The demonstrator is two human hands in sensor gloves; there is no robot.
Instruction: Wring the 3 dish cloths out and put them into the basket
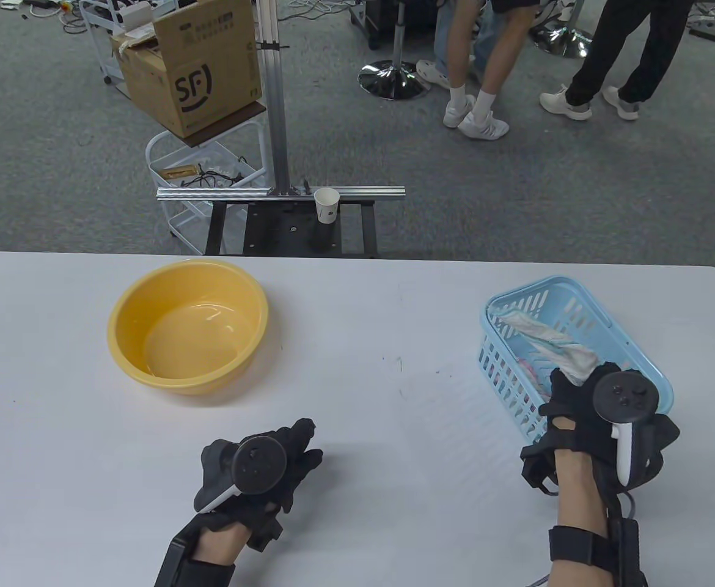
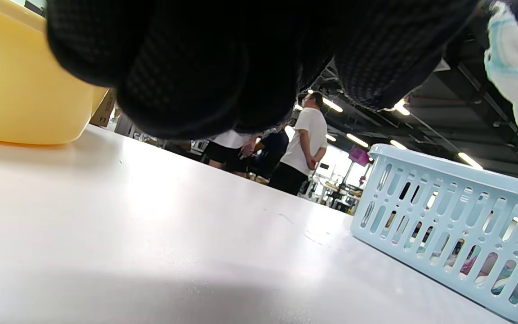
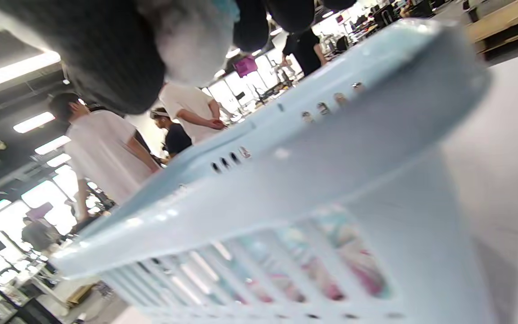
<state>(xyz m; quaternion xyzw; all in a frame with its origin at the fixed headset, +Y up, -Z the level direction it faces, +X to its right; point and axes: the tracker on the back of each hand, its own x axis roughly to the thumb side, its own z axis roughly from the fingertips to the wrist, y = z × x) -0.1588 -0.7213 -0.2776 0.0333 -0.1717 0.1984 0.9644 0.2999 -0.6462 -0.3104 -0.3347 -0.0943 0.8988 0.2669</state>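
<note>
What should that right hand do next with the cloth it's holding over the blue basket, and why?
Probably let go. The right hand pinches the twisted white dish cloth right above the light blue basket, where other cloths already lie, and the yellow basin looks empty.

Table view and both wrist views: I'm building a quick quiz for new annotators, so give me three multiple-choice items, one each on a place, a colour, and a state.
1. Where is the basket on the table?
A. the person's right side
B. the person's left side
C. inside the basin

2. What colour is the basin?
A. green
B. yellow
C. red

3. What is the right hand doing?
A. resting flat on the table
B. gripping the basin rim
C. holding a cloth over the basket

Answers:
1 A, the basket sits right of the basin.
2 B, it is plainly yellow.
3 C, the pale cloth trails from its fingers into the basket, while the left hand holds nothing.
</note>
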